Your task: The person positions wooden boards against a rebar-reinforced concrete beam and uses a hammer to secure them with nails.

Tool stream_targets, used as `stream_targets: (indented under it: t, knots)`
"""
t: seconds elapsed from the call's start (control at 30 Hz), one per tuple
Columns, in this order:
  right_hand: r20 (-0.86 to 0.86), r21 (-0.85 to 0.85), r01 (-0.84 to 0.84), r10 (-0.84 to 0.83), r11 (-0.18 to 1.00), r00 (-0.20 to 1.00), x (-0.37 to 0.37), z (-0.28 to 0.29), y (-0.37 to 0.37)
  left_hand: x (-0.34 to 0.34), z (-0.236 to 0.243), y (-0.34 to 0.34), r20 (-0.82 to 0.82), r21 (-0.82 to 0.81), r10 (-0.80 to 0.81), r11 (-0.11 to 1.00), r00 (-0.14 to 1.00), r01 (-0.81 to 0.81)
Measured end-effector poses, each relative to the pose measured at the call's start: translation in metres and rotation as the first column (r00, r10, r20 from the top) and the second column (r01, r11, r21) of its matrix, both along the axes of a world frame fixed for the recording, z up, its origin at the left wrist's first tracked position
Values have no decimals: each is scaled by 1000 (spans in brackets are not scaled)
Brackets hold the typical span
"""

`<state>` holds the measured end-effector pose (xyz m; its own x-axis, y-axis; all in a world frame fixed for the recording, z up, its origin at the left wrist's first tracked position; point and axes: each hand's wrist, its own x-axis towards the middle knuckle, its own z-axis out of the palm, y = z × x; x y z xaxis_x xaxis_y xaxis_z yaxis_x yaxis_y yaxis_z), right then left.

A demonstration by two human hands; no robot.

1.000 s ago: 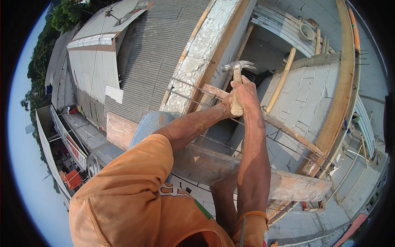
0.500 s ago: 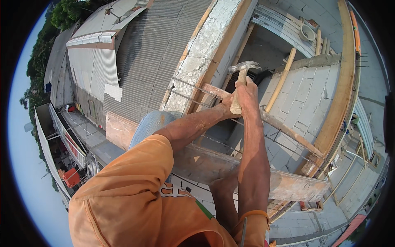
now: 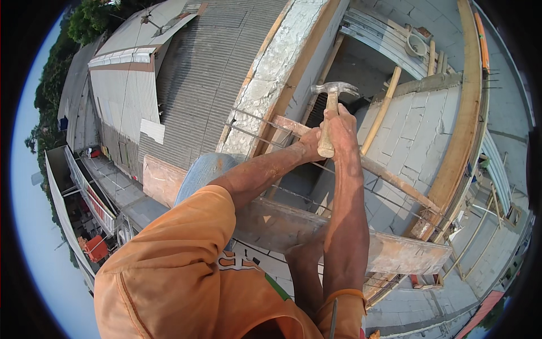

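My right hand [image 3: 342,131] is wrapped round the wooden handle of a claw hammer [image 3: 331,101]. The steel head points away from me, above the hand, and the handle's butt sticks out below it. Close on its left, my left hand [image 3: 311,144] is closed beside a narrow wooden batten [image 3: 289,125]; its fingertips are partly behind the hammer handle, so what they hold is hidden. Thin steel bars [image 3: 254,135] run crosswise under both hands. Nearer to me, a wide formwork board [image 3: 276,220] passes beneath my forearms.
A rough concrete beam [image 3: 257,90] edged with timber runs away at the left, with a corrugated roof [image 3: 203,73] beyond. A dark opening drops below the hammer. To the right are a block wall [image 3: 415,127], a long curved-looking plank [image 3: 460,130] and a bucket [image 3: 416,45].
Both hands keep nearly the same pose, the hammer still in the right. The whole view has shifted slightly, with the surroundings a little farther left.
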<state>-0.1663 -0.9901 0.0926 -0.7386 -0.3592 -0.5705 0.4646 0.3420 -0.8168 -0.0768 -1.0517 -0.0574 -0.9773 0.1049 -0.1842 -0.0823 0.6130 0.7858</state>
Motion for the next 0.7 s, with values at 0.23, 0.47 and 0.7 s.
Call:
stream_targets:
  t: [0.23, 0.47, 0.7]
  knots:
    - [-138, 294, -75, 120, 953, 983, 14, -2, -5, -7, 26, 0, 62, -233, -47, 971, 997, 60]
    - [36, 47, -98, 97, 994, 995, 4, -7, 0, -4, 18, 2, 76, -284, -43, 957, 996, 63]
    - [-90, 354, -214, 261, 911, 961, 13, 11, -10, -4, 27, 6, -95, -29, 118, 992, 988, -121]
